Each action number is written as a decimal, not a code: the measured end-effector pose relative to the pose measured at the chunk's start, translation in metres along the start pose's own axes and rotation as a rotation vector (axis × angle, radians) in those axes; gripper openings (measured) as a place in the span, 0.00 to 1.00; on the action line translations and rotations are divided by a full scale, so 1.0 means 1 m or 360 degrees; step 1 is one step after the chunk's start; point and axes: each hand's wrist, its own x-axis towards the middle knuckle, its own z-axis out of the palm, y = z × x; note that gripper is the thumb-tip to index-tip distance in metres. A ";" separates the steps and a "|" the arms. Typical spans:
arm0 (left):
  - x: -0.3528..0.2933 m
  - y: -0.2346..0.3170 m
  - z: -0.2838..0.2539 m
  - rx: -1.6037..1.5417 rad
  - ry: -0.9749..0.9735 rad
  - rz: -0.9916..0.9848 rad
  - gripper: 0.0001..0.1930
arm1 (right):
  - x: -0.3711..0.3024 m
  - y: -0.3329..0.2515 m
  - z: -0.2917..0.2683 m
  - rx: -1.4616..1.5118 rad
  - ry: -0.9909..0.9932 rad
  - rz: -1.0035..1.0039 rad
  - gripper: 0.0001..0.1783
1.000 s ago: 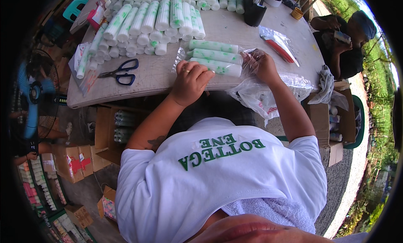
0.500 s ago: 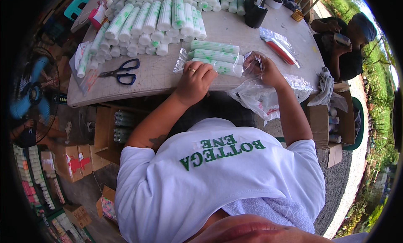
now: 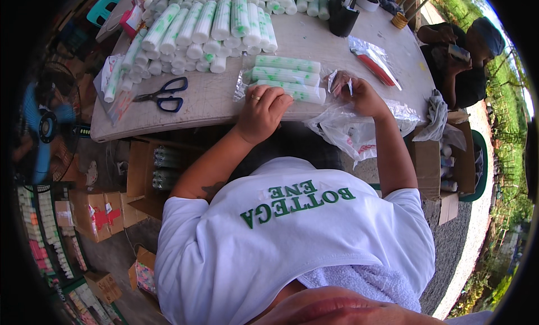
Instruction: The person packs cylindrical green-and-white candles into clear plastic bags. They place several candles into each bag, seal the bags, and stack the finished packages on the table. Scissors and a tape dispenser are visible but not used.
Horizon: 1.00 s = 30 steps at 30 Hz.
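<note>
Well to the left of the left hand, black-bladed scissors with blue looped handles (image 3: pixel 170 104) lie open; beyond that hand and to its left rises a heap of white-and-green ribbed cylinders (image 3: pixel 222 22). The left hand (image 3: pixel 263 113), a gold-coloured ring on one finger, has its fingers together, curled against the nearest of three white-and-green cylinders (image 3: pixel 285 76); whether it grips is unclear. These three lie side by side between and just beyond the hands, clear film at their left ends. The right hand (image 3: pixel 359 95) pinches crinkled clear plastic film (image 3: pixel 338 82). Just below it spreads a whitish translucent plastic bag (image 3: pixel 351 128); beyond it, rightward, lies a red item in a clear sleeve (image 3: pixel 375 67).
</note>
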 end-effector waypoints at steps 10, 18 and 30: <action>-0.005 -0.003 0.003 -0.0024 -0.0043 0.0001 0.07 | 0.001 -0.011 0.008 -0.0443 -0.0017 -0.0345 0.20; 0.001 0.005 -0.007 0.0073 -0.0035 -0.0099 0.09 | -0.001 -0.022 0.007 0.0174 0.0005 0.0204 0.16; 0.004 -0.008 -0.007 -0.0087 -0.0076 0.0093 0.08 | 0.001 -0.025 -0.006 0.0212 -0.0136 0.0010 0.14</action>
